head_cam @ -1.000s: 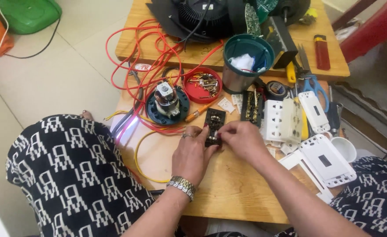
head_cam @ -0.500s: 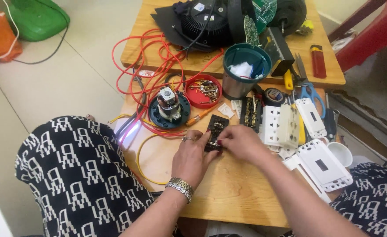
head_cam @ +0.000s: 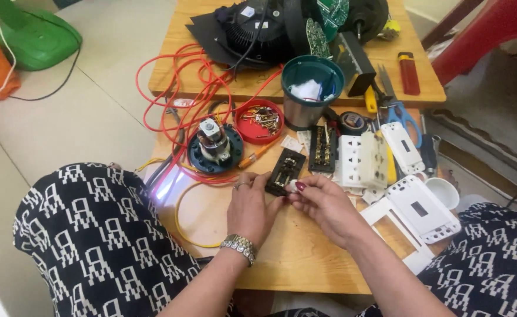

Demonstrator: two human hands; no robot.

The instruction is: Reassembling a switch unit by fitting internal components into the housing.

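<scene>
Resting on the wooden table, my left hand steadies the black rectangular socket insert, its long axis pointing away from me, tilted slightly right; my right hand pinches a small white piece at its near end.

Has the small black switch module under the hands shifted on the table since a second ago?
No. The black switch module lies just left of the second black module, below the red screw lid, as earlier.

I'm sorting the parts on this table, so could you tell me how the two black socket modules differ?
The near black module lies tilted, and both the left hand and right hand are at it; the far black module lies straight and untouched beside the white socket block. Both rest on the wooden table and show brass contacts.
</scene>
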